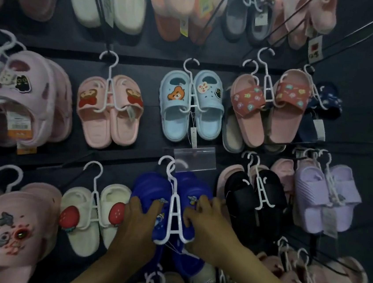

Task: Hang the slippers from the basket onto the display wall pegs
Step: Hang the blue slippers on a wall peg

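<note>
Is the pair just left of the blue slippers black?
No, a cream pair hangs there; the black pair hangs right of the blue slippers.

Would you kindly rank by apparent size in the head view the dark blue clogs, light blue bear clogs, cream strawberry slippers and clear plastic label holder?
1. Dark blue clogs, perhaps helped by nearness.
2. Light blue bear clogs and cream strawberry slippers: alike.
3. Clear plastic label holder.
</note>
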Tool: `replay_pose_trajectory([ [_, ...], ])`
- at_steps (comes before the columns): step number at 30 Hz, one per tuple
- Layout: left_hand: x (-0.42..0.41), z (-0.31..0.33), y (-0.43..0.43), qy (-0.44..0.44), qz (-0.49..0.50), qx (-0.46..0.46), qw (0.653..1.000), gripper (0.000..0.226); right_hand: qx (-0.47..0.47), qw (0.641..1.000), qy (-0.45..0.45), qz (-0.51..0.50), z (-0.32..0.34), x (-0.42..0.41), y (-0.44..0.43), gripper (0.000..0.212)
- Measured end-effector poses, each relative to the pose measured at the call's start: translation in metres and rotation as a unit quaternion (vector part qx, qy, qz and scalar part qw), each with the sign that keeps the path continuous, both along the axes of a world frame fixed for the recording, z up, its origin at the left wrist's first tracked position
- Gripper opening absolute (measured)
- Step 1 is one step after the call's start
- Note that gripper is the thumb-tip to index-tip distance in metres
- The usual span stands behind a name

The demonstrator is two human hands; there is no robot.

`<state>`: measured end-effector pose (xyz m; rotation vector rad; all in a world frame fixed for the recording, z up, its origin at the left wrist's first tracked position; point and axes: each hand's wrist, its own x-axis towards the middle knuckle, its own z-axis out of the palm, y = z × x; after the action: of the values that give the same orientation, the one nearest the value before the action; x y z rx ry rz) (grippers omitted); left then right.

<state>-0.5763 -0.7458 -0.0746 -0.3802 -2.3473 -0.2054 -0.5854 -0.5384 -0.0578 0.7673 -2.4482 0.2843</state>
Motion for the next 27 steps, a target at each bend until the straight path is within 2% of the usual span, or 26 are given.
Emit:
replay_pose_trajectory([
  [8,-0.048,-0.009,-0.011,0.007,0.065,-0.034,0.997,0.089,0.033,0.999,0.019,-0.007,-0.007,-0.06,-0.016,0.043],
  [11,-0.054,-0.015,-0.011,0.0,0.024,0.014,1.0,0.095,-0.062,0.998,0.003,0.01,-0.017,-0.073,-0.015,0.073],
  [14,-0.062,-0.022,-0.011,-0.005,0.007,0.048,0.999,0.118,-0.117,0.993,0.027,-0.009,-0.023,-0.078,-0.012,0.096],
  [17,-0.067,-0.025,-0.007,0.005,-0.018,0.074,0.997,0.129,-0.119,0.993,0.009,-0.013,-0.021,-0.08,-0.008,0.099],
  [21,-0.071,-0.027,-0.008,0.021,-0.063,0.139,0.988,0.126,-0.166,0.985,-0.04,-0.012,-0.017,-0.086,-0.009,0.093],
  [24,-0.076,-0.031,-0.014,0.021,-0.096,0.176,0.98,0.121,-0.189,0.978,-0.073,-0.043,-0.015,-0.092,-0.011,0.097],
  [27,-0.079,-0.031,-0.025,-0.002,-0.102,0.217,0.971,0.119,-0.175,0.979,-0.087,-0.051,-0.012,-0.096,-0.012,0.099],
])
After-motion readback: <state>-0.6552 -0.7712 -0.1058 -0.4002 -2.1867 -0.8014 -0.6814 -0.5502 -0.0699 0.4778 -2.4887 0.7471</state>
